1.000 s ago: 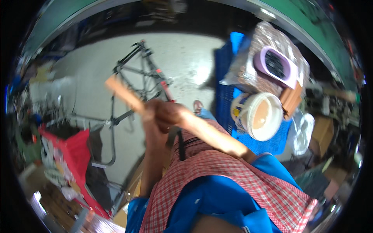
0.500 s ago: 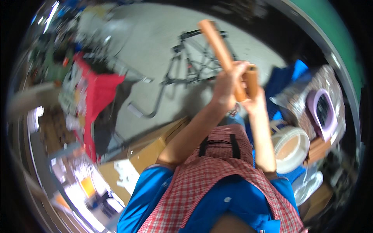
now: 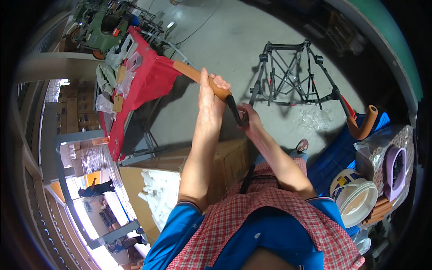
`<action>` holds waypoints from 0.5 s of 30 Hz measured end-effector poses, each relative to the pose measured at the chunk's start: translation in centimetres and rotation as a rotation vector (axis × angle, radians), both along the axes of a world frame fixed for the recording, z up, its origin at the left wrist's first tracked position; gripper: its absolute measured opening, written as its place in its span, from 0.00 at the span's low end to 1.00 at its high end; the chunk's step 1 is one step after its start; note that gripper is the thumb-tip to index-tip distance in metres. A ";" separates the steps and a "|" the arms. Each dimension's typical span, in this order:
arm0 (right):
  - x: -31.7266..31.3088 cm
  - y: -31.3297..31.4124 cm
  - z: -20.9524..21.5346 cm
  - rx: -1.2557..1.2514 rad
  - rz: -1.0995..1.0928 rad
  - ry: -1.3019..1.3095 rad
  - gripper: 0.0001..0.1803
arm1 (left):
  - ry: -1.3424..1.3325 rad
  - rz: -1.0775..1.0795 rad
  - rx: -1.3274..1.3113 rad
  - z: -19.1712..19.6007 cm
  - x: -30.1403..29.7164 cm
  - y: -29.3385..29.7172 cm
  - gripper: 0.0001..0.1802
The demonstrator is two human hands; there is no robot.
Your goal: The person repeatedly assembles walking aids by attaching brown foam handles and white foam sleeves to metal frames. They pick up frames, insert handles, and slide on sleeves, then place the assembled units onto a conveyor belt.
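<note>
My left hand is wrapped round a long orange-brown foam grip, which points to the upper left. From the grip's lower end comes a bent black tube, part of a black metal folding frame standing on the floor ahead. My right hand is closed round that tube near its bend, just below my left hand. How far the tube reaches inside the foam is hidden. At the frame's right side, a second brown foam grip covers the other bent handle.
To the left is a red cloth-covered table with plastic bags. A cardboard box of white pieces stands by my left arm. At right are a white bucket, a lilac basin, bagged foam tubes and blue crates.
The brown foam grip in my left hand was loose, beside the right handle's grip; now it is over the left bent tube. My right hand has moved from the right handle to this tube.
</note>
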State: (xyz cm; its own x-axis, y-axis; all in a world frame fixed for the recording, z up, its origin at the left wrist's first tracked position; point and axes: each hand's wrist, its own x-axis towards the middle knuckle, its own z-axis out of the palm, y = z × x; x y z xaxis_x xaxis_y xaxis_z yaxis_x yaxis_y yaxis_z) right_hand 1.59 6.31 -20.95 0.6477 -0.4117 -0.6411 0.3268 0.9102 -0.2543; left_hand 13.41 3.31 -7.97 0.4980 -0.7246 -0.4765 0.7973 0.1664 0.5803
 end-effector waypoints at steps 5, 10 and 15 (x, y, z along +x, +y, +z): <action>1.7 0.7 -1.6 0.029 -0.228 0.082 0.14 | -0.554 -0.551 0.061 1.2 -2.1 0.9 0.12; 2.0 2.3 -5.3 -0.299 -0.212 -0.127 0.24 | -1.124 -0.147 0.280 -9.7 -6.6 9.2 0.11; -2.4 2.4 -7.0 -0.285 -0.079 -0.094 0.25 | -0.730 -0.172 -0.045 -14.8 -10.1 9.2 0.17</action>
